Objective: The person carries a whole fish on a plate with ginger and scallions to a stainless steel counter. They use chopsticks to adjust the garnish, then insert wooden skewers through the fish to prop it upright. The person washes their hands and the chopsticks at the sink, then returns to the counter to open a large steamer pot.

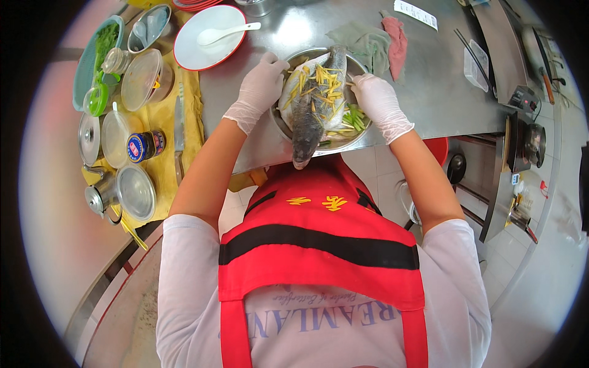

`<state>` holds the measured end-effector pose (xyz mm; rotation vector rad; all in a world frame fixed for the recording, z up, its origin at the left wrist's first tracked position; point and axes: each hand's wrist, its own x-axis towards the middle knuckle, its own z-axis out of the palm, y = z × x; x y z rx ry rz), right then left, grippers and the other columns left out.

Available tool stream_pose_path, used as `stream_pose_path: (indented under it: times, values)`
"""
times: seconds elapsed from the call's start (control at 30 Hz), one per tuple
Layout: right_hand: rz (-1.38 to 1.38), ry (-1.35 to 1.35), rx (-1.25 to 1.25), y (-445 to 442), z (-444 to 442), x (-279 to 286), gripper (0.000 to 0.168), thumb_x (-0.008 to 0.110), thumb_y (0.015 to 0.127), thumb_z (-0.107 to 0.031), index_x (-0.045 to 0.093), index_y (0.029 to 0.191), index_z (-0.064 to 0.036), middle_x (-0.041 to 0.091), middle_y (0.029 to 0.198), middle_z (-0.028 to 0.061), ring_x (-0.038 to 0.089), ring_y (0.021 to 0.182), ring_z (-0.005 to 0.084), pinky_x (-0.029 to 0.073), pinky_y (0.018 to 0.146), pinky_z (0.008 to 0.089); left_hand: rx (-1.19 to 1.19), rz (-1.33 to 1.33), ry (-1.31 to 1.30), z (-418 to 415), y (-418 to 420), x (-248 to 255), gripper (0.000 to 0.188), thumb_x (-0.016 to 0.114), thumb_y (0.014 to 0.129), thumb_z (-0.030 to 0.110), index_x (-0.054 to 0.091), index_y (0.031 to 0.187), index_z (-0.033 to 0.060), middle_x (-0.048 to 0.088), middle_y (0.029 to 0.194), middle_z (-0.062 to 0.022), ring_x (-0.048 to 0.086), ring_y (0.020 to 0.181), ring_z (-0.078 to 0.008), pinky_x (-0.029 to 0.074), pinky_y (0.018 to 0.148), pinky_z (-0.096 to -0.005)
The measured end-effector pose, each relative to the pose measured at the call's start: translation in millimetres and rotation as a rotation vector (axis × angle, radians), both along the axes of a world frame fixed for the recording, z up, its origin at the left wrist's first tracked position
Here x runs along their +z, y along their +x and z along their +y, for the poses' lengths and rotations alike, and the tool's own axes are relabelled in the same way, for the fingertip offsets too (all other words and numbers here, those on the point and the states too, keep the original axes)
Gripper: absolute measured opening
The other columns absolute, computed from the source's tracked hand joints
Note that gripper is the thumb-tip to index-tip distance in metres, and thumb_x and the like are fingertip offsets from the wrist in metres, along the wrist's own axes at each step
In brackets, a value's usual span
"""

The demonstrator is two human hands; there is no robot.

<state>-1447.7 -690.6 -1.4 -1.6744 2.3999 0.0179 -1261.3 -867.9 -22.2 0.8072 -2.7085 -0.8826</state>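
Note:
A whole fish [307,122], slit open and spread flat, lies in a round stainless steel bowl [340,148], its head hanging over the near rim. Yellow ginger strips [327,82] are scattered across the fish. Green scallion pieces [354,118] sit at the bowl's right side. My left hand [260,89], in a thin white glove, has its fingertips at the bowl's left rim. My right hand [378,99], gloved alike, reaches over the right rim with fingers bent near a pale strip beside the fish. What either hand grips is not clear.
The steel table [441,101] carries a white plate [186,39] with a spoon, a green cloth [363,43] and a red cloth [394,43]. A knife [179,126] lies on the left by a jar [146,146], lidded tubs and a teal basket [83,73]. Chopsticks [476,62] rest at right.

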Motion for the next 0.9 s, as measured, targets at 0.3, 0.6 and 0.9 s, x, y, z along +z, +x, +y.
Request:
stream_pose_path:
  times: [0.3, 0.6, 0.9]
  values:
    - [0.066, 0.064, 0.126, -0.6, -1.1, 1.1, 0.014, 0.050, 0.077, -0.009, 0.062, 0.080, -0.002, 0.062, 0.081, 0.0160, 0.064, 0.072, 0.0317, 0.052, 0.064, 0.0405, 0.004, 0.064, 0.081, -3.9, 4.1, -1.5, 0.021, 0.054, 0.078, 0.005, 0.061, 0.098, 0.0070, 0.053, 0.096, -0.0125, 0.056, 0.085, -0.0321, 0.047, 0.075, -0.0390]
    - [0.041, 0.119, 0.058, -3.9, -4.9, 8.1, 0.016, 0.049, 0.077, -0.010, 0.062, 0.080, -0.001, 0.064, 0.081, 0.0180, 0.064, 0.075, 0.0324, 0.052, 0.065, 0.0410, 0.009, 0.063, 0.024, -0.3, -4.6, -0.1, 0.025, 0.055, 0.077, 0.004, 0.059, 0.101, 0.0088, 0.053, 0.096, -0.0125, 0.056, 0.083, -0.0331, 0.047, 0.073, -0.0397]
    - [-0.063, 0.108, 0.002, -0.8, -13.2, 10.3, 0.016, 0.048, 0.078, -0.009, 0.063, 0.083, -0.002, 0.064, 0.083, 0.0193, 0.063, 0.080, 0.0343, 0.051, 0.070, 0.0426, -0.011, -0.144, -0.084, 3.2, 0.7, 12.9, 0.029, 0.053, 0.081, 0.009, 0.061, 0.107, 0.0163, 0.051, 0.097, -0.0110, 0.058, 0.080, -0.0310, 0.048, 0.068, -0.0413]
